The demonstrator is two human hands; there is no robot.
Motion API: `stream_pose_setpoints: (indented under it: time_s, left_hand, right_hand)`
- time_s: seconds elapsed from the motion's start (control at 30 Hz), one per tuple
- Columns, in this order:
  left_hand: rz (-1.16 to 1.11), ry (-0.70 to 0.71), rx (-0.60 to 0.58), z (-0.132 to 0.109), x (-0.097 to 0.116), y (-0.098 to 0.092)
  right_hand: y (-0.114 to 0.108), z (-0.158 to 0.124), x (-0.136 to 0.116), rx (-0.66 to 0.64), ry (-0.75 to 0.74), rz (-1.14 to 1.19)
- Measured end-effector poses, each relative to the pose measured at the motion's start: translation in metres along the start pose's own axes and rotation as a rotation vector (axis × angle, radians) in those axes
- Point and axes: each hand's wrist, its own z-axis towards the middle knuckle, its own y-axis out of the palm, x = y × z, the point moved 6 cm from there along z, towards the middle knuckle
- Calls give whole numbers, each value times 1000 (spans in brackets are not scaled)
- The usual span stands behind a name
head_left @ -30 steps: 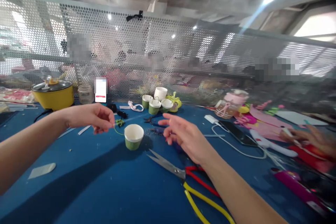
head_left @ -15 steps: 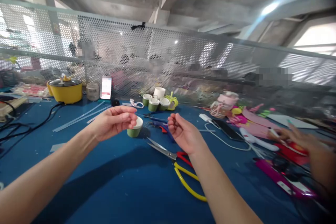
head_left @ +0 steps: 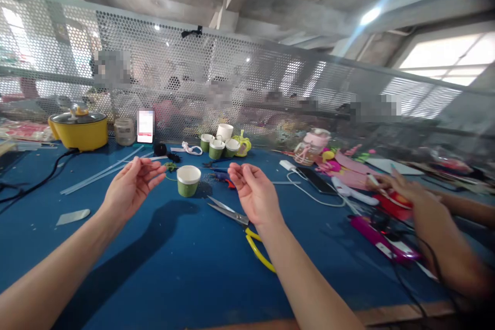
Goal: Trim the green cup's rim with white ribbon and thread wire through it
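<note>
My left hand [head_left: 133,185] is raised above the table, thumb and index fingertip pinched together, other fingers loosely curled. Whatever is in that pinch is too fine to make out. Just right of its fingertips shows a small tangle of green thread [head_left: 170,167]. My right hand [head_left: 253,191] is held up opposite, fingers curled and thumb against the index finger; its contents are hidden or too thin to see. Between the hands stands a small green paper cup [head_left: 188,185] with a white rim. Scissors [head_left: 232,213] with yellow handles lie open beneath my right hand and forearm.
Behind are several green-and-white cups [head_left: 217,149], red-and-blue pliers [head_left: 228,180] and clear strips [head_left: 98,172]. A yellow pot [head_left: 83,131] stands left. At right are a phone [head_left: 317,180], a purple power strip [head_left: 381,240] and another person's hands [head_left: 406,185].
My left hand has moved left, away from the cup, and its fingers have spread somewhat. The green thread now shows beside it. The whole view has shifted slightly.
</note>
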Motion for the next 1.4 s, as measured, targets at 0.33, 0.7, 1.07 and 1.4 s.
stream_pose_setpoints:
  time_s: [0.33, 0.7, 1.07, 1.4]
  left_hand:
    - [-62, 112, 60, 4, 8, -10]
    - [544, -190, -563, -43, -45, 32]
    - [700, -228, -667, -56, -58, 36]
    - [726, -212, -628, -47, -55, 31]
  right_hand:
    - [-2, -3, 6, 38, 53, -16]
    - [36, -31, 28, -424, 263, -513]
    - [47, -50, 50, -499, 379, -491]
    - [41, -52, 54, -489, 396, -565]
